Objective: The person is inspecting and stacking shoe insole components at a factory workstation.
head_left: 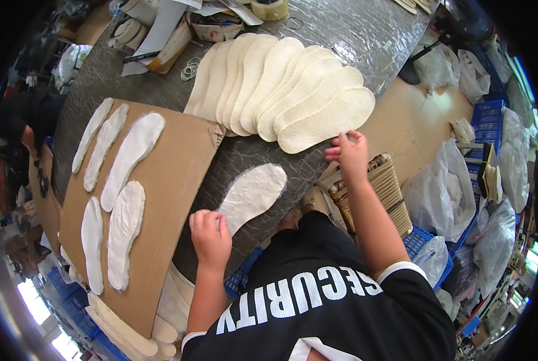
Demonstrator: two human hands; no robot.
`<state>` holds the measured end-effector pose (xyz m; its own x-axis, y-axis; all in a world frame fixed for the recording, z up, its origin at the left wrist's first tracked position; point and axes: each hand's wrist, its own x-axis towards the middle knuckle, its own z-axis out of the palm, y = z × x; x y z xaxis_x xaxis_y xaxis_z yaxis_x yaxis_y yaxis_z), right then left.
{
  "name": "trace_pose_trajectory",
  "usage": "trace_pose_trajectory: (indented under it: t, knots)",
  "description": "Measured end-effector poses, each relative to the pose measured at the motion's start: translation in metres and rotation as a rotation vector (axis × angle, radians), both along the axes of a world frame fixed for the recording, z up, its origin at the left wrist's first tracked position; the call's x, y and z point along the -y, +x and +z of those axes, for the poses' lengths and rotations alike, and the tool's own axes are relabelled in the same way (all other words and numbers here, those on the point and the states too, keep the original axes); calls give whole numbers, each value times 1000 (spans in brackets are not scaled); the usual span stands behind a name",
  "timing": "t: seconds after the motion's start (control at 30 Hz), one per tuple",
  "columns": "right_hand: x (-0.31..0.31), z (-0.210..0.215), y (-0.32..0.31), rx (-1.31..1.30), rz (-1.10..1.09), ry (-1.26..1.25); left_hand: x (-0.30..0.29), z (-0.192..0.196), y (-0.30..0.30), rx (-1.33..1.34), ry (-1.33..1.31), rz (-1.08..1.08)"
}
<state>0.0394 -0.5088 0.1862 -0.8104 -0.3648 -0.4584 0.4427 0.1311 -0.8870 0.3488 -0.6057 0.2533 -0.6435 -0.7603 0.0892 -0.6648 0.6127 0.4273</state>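
Head view: your two bare hands work at the near edge of a dark, film-covered bench point(377, 48).
Workpiece: one fluffy white insole point(254, 191) lies on the bench near that edge, between the cardboard sheet point(176, 174) and your lap, its wider end pointing toward the bench's far side.
Left hand: your left hand point(210, 236) is at the narrower end of this insole, fingers bent, just beside the cardboard's right edge.
Right hand: your right hand point(346, 150) is raised at the near edge of the bench, fingers curled, beside the frontmost piece in the fan of cream insoles point(326, 117).
Grip: the fingertips of both hands are too small in this view to tell whether either pinches an insole.
Cardboard load: five white insoles point(126, 240) lie apart on the sheet, three toward its far edge, two toward its near edge.
Fan: the cream pieces overlap in a row, from beyond the sheet's crumpled corner to the near edge of the bench.
Bench far edge: a tape roll point(269, 12) sits there; a string bundle point(189, 68) lies left of the fan.
Floor side: a woven stool point(389, 201) stands beyond your right forearm.
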Motion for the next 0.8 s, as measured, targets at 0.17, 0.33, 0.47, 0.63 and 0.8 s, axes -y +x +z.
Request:
trace_pose_trajectory:
  t: [0.17,0.33,0.47,0.63,0.8]
  knots:
    - [-4,-2,-41,307,-132,-54,25,-9,-90,-255,5,-234]
    - [3,9,-44,347,-40,28,49,-24,-168,-195,-35,-371]
    - [5,15,-57,460,-59,-184,46,-22,-181,120,-199,-377]
    - [14,19,-62,759,-189,-284,49,-18,-190,212,-250,-348]
    - [22,28,-52,-135,117,-489,53,-17,-198,234,-142,-310]
